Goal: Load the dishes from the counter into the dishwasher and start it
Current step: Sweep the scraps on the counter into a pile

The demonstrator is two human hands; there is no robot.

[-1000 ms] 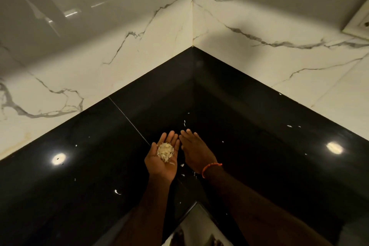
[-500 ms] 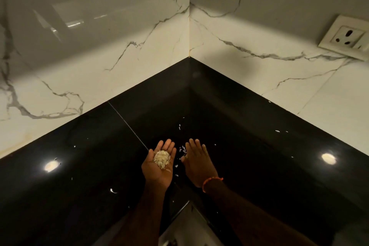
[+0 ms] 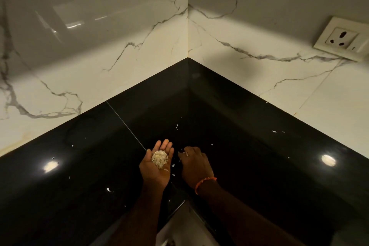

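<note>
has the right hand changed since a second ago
Yes. The right hand lay flat on the black counter; now its fingers curl, pinching at scraps beside the cupped left hand.

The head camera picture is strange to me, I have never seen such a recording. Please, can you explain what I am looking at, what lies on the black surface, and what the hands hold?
There is no machine here. A person wears a camera on the head, and it looks forward and down at their own two bare hands. They stand at the inner corner of a black counter, with marble walls and a wall socket behind. Small pale scraps lie scattered on the counter. The left hand is palm up and carries a little heap of scraps. The right hand, with an orange wristband, has curled fingers at a scrap on the counter. No dishes are visible.
</note>
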